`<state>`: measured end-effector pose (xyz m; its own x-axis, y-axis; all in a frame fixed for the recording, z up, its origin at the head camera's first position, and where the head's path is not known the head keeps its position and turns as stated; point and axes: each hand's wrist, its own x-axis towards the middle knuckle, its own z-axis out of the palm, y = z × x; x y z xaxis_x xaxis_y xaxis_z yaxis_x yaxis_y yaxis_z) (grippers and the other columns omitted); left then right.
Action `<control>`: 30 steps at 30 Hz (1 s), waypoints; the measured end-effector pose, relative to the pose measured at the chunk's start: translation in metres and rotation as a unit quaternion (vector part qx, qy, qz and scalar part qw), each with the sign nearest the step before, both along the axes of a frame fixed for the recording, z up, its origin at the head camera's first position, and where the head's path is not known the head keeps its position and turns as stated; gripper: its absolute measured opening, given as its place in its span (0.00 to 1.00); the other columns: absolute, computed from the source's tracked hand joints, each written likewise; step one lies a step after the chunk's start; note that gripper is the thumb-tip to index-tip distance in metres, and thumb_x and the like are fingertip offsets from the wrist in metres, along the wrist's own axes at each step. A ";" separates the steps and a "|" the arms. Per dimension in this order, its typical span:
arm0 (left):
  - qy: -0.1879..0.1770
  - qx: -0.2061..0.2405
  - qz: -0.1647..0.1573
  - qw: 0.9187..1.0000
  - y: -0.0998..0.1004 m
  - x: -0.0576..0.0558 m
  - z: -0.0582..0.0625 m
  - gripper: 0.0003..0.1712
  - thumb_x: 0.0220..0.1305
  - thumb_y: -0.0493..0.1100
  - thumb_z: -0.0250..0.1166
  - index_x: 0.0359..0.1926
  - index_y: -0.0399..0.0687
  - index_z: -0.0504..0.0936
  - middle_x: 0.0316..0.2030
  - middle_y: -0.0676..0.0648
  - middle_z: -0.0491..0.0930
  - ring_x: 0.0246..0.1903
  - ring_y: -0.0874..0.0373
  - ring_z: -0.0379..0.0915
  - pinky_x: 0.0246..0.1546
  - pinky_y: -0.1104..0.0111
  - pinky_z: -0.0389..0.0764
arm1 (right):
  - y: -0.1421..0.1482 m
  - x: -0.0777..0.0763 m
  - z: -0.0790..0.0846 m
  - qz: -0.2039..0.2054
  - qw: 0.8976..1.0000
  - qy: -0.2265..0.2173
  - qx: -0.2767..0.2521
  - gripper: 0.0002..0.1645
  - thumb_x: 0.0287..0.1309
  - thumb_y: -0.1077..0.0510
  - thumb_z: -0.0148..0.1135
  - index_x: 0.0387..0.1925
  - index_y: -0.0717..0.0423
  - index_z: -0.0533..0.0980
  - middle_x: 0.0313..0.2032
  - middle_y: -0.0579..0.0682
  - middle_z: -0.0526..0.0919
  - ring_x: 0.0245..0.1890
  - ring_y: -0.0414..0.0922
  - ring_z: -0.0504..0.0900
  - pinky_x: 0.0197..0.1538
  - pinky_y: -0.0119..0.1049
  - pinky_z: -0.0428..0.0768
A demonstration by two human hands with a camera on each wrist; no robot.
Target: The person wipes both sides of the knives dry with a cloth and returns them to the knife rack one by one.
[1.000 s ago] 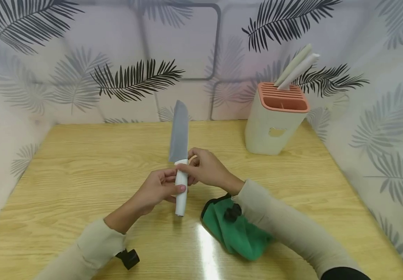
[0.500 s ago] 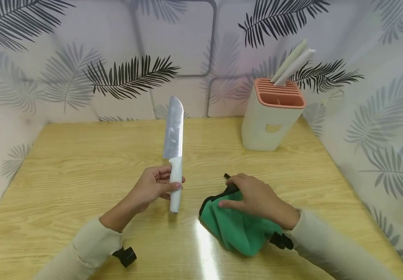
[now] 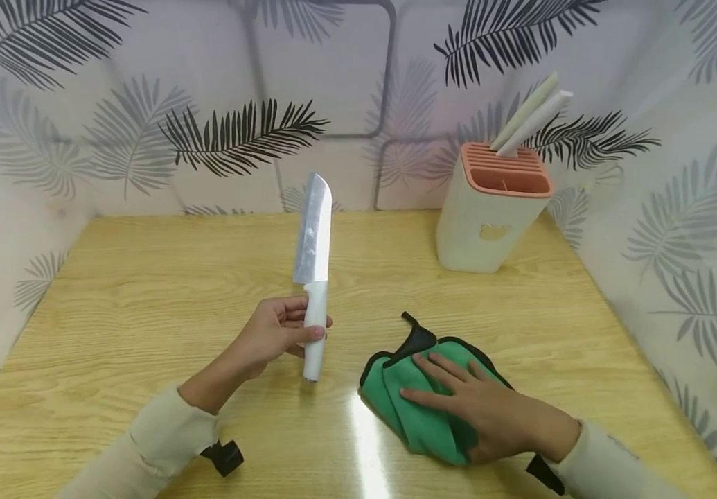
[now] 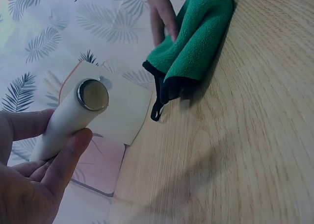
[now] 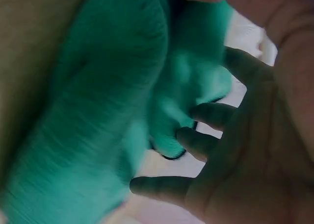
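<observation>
My left hand (image 3: 271, 334) grips the white handle of a kitchen knife (image 3: 315, 277), holding it over the table with the broad blade pointing away from me. In the left wrist view the butt of the knife handle (image 4: 73, 111) faces the camera between thumb and fingers. A green cloth (image 3: 417, 409) with black edging and a small black loop lies bunched on the table to the right. My right hand (image 3: 483, 409) rests on the cloth with its fingers spread. The right wrist view shows those fingers (image 5: 162, 189) stretched out along the folds of the green cloth (image 5: 88, 121).
A cream knife block (image 3: 479, 232) with an orange slotted top stands at the back right. Two pale handles (image 3: 529, 121) stick up from its slots. Behind the wooden table (image 3: 165, 277) hangs a leaf-patterned backdrop (image 3: 327, 90).
My right hand has left the knife and moved down right onto the green cloth. The left hand keeps hold of the knife, whose blade has turned slightly. The cloth has spread a little.
</observation>
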<state>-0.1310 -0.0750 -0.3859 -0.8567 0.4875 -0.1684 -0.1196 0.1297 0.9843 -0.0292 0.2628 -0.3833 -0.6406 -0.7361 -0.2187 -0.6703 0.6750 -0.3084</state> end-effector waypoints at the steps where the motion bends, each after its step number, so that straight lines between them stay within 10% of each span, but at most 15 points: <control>1: 0.001 -0.001 -0.002 1.000 0.000 0.000 0.000 0.30 0.66 0.34 0.66 0.66 0.27 0.69 0.56 0.28 0.79 0.48 0.53 0.85 0.37 0.62 0.88 | 0.001 -0.001 -0.004 -0.001 1.000 -0.004 -0.003 0.68 0.37 0.59 0.81 0.78 0.34 0.54 0.79 0.62 0.48 0.75 0.67 0.53 0.60 0.75 0.69; 10: 0.005 -0.009 -0.008 1.000 0.003 0.003 0.000 0.31 0.67 0.33 0.64 0.68 0.28 0.67 0.57 0.27 0.78 0.50 0.48 0.84 0.37 0.63 0.88 | 0.005 -0.027 -0.044 0.014 0.971 0.215 -0.104 0.36 0.48 0.52 0.79 0.60 0.41 0.75 0.60 0.52 0.78 0.54 0.51 0.81 0.44 0.44 0.87; 15: 0.003 -0.010 -0.036 0.999 0.009 0.007 0.001 0.29 0.70 0.34 0.60 0.68 0.29 0.64 0.59 0.25 0.75 0.50 0.48 0.84 0.40 0.62 0.87 | 0.001 -0.043 -0.047 -0.051 0.959 0.206 -0.186 0.26 0.49 0.58 0.77 0.52 0.49 0.79 0.50 0.48 0.84 0.48 0.47 0.85 0.46 0.42 0.87; 21: 0.012 -0.001 -0.050 0.999 0.016 0.009 0.000 0.27 0.71 0.35 0.59 0.66 0.28 0.64 0.58 0.24 0.74 0.46 0.49 0.86 0.37 0.58 0.88 | -0.012 -0.070 -0.007 -0.165 0.911 0.238 -0.294 0.28 0.56 0.69 0.68 0.59 0.59 0.77 0.50 0.57 0.84 0.49 0.53 0.85 0.46 0.49 0.85; 26: 0.023 0.001 -0.059 0.998 0.024 0.011 0.000 0.28 0.71 0.35 0.60 0.67 0.28 0.64 0.59 0.25 0.75 0.46 0.46 0.85 0.37 0.60 0.88 | -0.049 -0.094 0.039 -0.147 0.857 0.346 -0.353 0.26 0.57 0.72 0.65 0.58 0.56 0.80 0.54 0.62 0.81 0.48 0.58 0.85 0.46 0.51 0.86; 30: 0.040 0.025 -0.071 0.996 0.034 0.014 0.002 0.28 0.71 0.35 0.60 0.67 0.29 0.64 0.58 0.25 0.75 0.44 0.51 0.84 0.38 0.60 0.87 | -0.085 -0.099 0.044 -0.097 0.858 0.405 -0.299 0.27 0.58 0.68 0.66 0.60 0.49 0.80 0.59 0.60 0.80 0.56 0.58 0.83 0.50 0.52 0.86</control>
